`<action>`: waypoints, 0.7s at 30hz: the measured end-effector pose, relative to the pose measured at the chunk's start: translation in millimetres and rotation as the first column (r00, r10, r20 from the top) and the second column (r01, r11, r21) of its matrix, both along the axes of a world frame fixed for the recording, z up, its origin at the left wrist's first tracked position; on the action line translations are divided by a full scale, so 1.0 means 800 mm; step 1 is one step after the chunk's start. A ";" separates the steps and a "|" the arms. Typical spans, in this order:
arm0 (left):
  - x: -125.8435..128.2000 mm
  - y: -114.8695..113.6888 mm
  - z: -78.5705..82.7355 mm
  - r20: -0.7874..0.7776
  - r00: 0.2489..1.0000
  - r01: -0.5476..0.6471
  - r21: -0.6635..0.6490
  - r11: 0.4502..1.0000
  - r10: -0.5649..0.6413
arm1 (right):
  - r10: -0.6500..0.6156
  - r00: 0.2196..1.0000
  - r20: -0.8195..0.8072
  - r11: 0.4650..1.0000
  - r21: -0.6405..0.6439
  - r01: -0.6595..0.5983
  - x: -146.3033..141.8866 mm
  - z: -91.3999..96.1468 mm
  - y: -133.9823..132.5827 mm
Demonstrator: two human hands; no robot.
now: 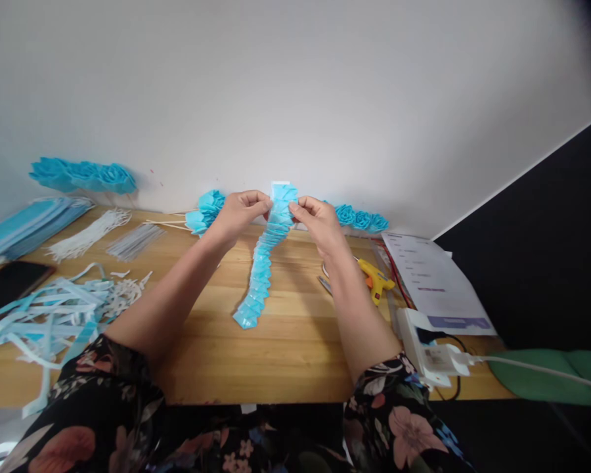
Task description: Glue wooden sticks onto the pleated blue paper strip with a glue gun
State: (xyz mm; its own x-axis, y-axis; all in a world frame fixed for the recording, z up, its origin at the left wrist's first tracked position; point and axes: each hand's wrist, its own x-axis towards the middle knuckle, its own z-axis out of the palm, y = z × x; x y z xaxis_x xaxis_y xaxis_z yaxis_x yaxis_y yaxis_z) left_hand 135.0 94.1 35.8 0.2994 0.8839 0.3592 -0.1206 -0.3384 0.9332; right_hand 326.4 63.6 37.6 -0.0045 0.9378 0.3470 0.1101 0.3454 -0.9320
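Observation:
A long strip of folded blue fabric (262, 263), pleated into overlapping points, hangs down from between my two hands over the wooden table. My left hand (243, 213) pinches its left edge near the top, with thumb and fingers pressed together. On the opposite edge, my right hand (318, 220) pinches the strip at about the same height. The strip's white upper end stands up above my fingers, and its lower end reaches toward the middle of the table. Behind my left hand lies a blue fabric flower (207, 209) on thin sticks.
Blue flowers (83, 176) lean at the back left, more flowers (362, 217) at the back right. Face masks (29, 223), white cords (89, 235), wires (135, 242), a phone (14, 286) and scraps (54, 315) lie left. A yellow glue gun (375, 281), paper (433, 282) and power strip (418, 341) lie right.

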 end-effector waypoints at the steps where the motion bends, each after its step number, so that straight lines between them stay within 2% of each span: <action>1: 0.000 0.001 -0.001 0.006 1.000 0.000 0.000 1.000 0.000 | 0.002 1.000 0.000 1.000 -0.001 -0.002 0.000 0.000 0.000; 7: 0.000 0.011 -0.008 0.097 0.993 -0.061 -0.072 0.996 0.067 | 0.043 0.995 -0.094 0.997 -0.061 -0.048 0.002 0.003 -0.005; 11: 0.003 0.012 -0.011 0.185 0.982 -0.022 -0.111 0.994 0.042 | 0.054 0.997 -0.054 0.992 -0.114 -0.060 0.002 0.002 -0.003; 15: 0.007 0.008 -0.012 0.220 0.975 0.039 -0.127 0.991 -0.010 | 0.071 0.997 0.033 0.995 -0.071 -0.069 0.000 0.000 0.001; 18: 0.008 0.008 -0.013 0.232 0.971 0.094 -0.159 0.983 -0.056 | 0.028 0.998 0.053 0.999 -0.025 -0.027 0.002 0.001 -0.001; 21: 0.007 0.008 -0.015 0.161 0.984 0.098 -0.128 0.987 -0.077 | 0.016 0.999 0.050 1.000 -0.019 -0.015 0.004 0.004 -0.003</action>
